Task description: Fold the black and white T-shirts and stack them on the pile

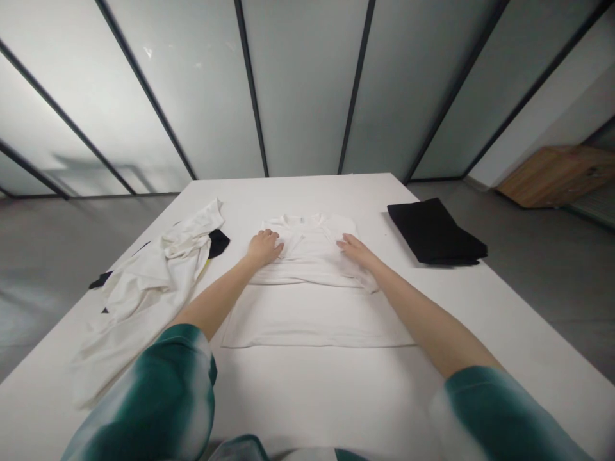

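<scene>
Left hand (263, 248) and, seemingly, right hand (357, 250) on white shirt (312, 262)

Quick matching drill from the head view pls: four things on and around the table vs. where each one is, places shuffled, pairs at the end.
Things
1. Black folded cloth
2. Laid-out white shirt
3. Rumpled white cloth
4. Brown wooden piece

Places
A. Table's left side
B. Off the table, far right
C. At the left hand and right hand
D. Table's right side

Pairs: 1-D, 2-C, 3-A, 4-B
</scene>
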`<state>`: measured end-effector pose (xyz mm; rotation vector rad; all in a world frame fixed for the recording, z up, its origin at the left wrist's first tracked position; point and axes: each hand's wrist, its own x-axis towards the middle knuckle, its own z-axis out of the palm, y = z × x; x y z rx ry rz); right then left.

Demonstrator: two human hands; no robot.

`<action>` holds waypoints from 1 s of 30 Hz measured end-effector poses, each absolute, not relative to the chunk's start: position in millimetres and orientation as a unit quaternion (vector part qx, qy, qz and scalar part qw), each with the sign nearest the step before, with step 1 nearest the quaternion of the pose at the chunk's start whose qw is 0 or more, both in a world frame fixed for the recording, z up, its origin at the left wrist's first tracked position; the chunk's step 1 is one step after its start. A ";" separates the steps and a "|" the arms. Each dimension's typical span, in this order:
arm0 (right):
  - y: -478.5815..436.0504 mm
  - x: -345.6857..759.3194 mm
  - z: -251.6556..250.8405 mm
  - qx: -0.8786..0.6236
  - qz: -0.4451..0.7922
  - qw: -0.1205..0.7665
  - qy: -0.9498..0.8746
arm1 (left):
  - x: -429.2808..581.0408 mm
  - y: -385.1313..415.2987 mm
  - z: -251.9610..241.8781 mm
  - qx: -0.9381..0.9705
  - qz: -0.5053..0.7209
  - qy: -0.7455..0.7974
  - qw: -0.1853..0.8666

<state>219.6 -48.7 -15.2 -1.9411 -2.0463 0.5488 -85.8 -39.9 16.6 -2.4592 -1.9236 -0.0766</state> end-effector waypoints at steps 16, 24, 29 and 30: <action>11.5 211.3 6.7 -0.628 0.083 -0.014 -0.774 | -55.4 15.3 10.0 -0.767 0.050 -0.634 -0.083; -27.1 209.8 16.0 -0.631 0.019 -0.007 -0.775 | -66.1 -27.2 11.4 -0.783 -0.043 -0.621 -0.025; -43.3 204.2 3.4 -0.625 0.040 -0.038 -0.779 | -64.9 -42.7 8.0 -0.773 -0.009 -0.634 -0.029; -39.4 203.3 1.4 -0.627 0.041 -0.035 -0.777 | -63.4 -39.8 7.3 -0.770 -0.010 -0.638 -0.027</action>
